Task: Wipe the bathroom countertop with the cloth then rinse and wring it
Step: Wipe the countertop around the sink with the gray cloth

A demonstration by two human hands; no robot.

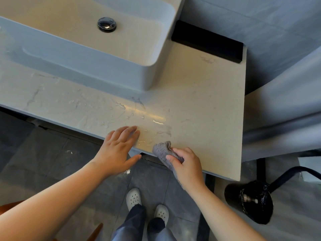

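Marble countertop point(199, 94) carries a white basin point(86, 54) along its back edge. At its front edge, the left hand point(118, 148) rests flat, fingers straight; beside it, the right hand point(186, 166) grips the grey cloth point(162, 151).

cloth point(162, 151): grey, crumpled, at front edge, partly overhanging | countertop point(199, 101): beige marble, wet streaks near front

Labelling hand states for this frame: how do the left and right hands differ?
The left hand has straight fingers lying flat on the front edge of the countertop; the right hand has curled fingers. The left hand holds nothing; the right hand grips the grey cloth, which lies on the countertop. Both are bare and sit close together at the front edge.
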